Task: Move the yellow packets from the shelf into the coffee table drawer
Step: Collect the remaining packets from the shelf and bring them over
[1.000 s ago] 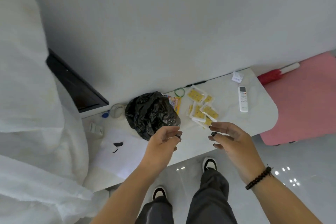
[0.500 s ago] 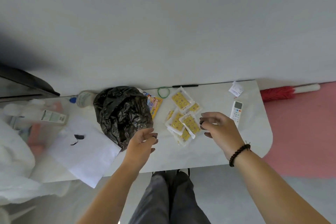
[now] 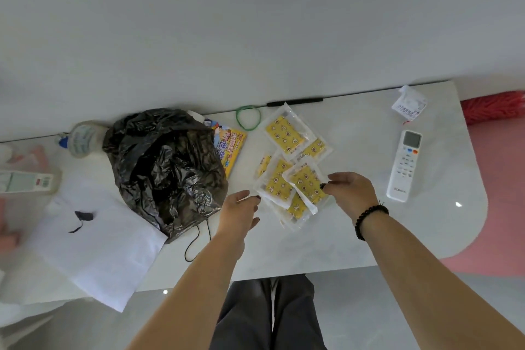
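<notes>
Reaching for loose yellow packets piled on the white shelf: the left hand at their near-left edge and the right hand at their right, fingers curled, nothing gripped yet. Gathering likely comes next; no drawer visible.

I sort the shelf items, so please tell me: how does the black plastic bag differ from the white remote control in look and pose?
The black plastic bag is dark, crumpled and shapeless; the white remote control is pale, rigid and a neat long rectangle. The bag heaps up left of the yellow packets; the remote lies flat to their right. Both rest on the white shelf, untouched by either hand.
</notes>
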